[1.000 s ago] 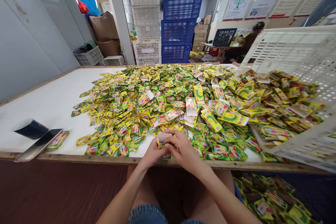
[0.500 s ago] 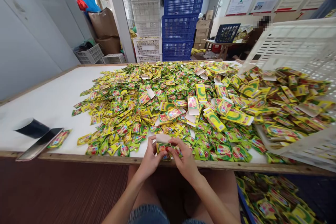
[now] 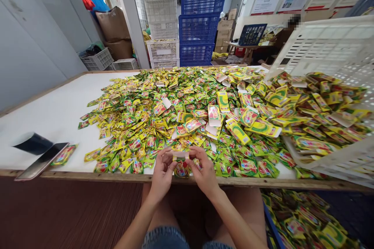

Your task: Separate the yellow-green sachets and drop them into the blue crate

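Observation:
My left hand (image 3: pixel 161 173) and my right hand (image 3: pixel 204 171) meet at the near edge of the table, both pinched on one small card-backed packet (image 3: pixel 181 162) with a white top flap and a green, yellow and red print. A big heap of like sachets (image 3: pixel 175 120) covers the white table (image 3: pixel 52 113) just beyond my fingers. Larger yellow-green card packs (image 3: pixel 264 127) lie on the heap to the right.
A white plastic crate (image 3: pixel 336 58) lies tipped on its side at the right, spilling packets. A phone (image 3: pixel 41 160) and a dark roll (image 3: pixel 30 142) rest at the left front edge. More packets fill a bin (image 3: pixel 306 221) below right. Stacked blue crates (image 3: pixel 201 15) and white crates (image 3: pixel 160 11) stand behind. A person sits far back right.
Both hands have lifted the packet slightly and turned it, so that its white flap now faces up between my fingertips. The heap and crate stay put.

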`<state>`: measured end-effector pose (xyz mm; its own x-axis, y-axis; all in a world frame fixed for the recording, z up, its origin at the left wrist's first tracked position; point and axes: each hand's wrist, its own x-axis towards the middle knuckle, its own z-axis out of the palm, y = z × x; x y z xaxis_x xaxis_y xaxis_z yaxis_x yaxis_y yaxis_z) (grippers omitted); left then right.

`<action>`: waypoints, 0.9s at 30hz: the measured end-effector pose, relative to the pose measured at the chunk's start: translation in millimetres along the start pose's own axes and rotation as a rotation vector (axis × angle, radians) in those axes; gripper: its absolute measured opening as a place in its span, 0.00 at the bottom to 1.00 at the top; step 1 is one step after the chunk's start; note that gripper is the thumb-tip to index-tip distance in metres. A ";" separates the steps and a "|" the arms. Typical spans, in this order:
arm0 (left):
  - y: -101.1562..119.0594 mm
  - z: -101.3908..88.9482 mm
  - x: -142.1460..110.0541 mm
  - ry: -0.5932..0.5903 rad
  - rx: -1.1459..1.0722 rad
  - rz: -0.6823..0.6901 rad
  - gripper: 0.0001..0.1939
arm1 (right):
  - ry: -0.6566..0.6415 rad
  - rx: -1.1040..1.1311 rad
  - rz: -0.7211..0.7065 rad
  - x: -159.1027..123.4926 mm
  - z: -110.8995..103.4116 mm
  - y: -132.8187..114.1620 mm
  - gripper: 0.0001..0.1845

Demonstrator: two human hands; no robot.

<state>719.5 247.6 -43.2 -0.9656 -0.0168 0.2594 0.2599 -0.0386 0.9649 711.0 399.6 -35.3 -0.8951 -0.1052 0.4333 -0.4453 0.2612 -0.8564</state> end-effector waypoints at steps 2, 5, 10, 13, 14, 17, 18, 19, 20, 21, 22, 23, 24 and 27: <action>3.3 1.2 0.6 -0.026 0.014 0.018 0.12 | -0.040 -0.006 -0.045 1.2 -0.8 -0.9 0.11; 8.7 0.7 2.6 -0.090 0.104 0.076 0.07 | -0.063 -0.032 -0.102 2.0 -3.2 -3.1 0.09; 13.4 2.0 2.1 -0.049 0.134 0.043 0.08 | -0.037 -0.025 -0.088 -0.1 -2.2 -5.1 0.08; 12.7 4.6 0.9 -0.031 0.121 0.007 0.08 | -0.023 -0.032 -0.072 -0.9 0.0 -5.5 0.07; 12.3 5.4 0.9 -0.025 0.115 0.000 0.08 | -0.023 -0.047 -0.065 -0.6 0.4 -5.8 0.07; 12.1 7.6 2.5 -0.007 0.120 -0.020 0.08 | -0.011 -0.137 -0.041 2.1 1.2 -7.8 0.07; 12.2 8.2 3.4 0.003 0.127 -0.029 0.08 | -0.001 -0.173 -0.035 3.3 1.2 -8.8 0.07; 12.3 8.8 4.3 0.016 0.133 -0.036 0.08 | 0.006 -0.204 -0.031 4.5 1.2 -9.6 0.07; 12.1 9.2 5.2 0.028 0.139 -0.039 0.08 | 0.010 -0.226 -0.028 5.5 1.1 -10.2 0.07; 11.5 9.4 5.9 0.034 0.137 -0.038 0.08 | 0.011 -0.239 -0.026 6.0 0.9 -10.4 0.08; 10.3 9.2 6.4 0.036 0.127 -0.034 0.08 | 0.011 -0.243 -0.025 5.8 0.5 -9.8 0.08; 8.5 8.6 6.5 0.034 0.110 -0.026 0.08 | 0.009 -0.238 -0.028 4.9 0.2 -8.3 0.08; 6.2 7.7 6.3 0.031 0.090 -0.014 0.08 | 0.006 -0.224 -0.037 3.1 -0.1 -6.0 0.08; -2.2 3.7 3.9 0.026 0.068 0.055 0.05 | 0.003 -0.149 -0.094 -5.3 1.8 4.8 0.07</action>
<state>715.1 251.3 -44.2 -0.9492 -0.0431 0.3117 0.3105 0.0315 0.9500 713.6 399.7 -42.1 -0.8493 -0.1332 0.5109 -0.5188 0.3899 -0.7608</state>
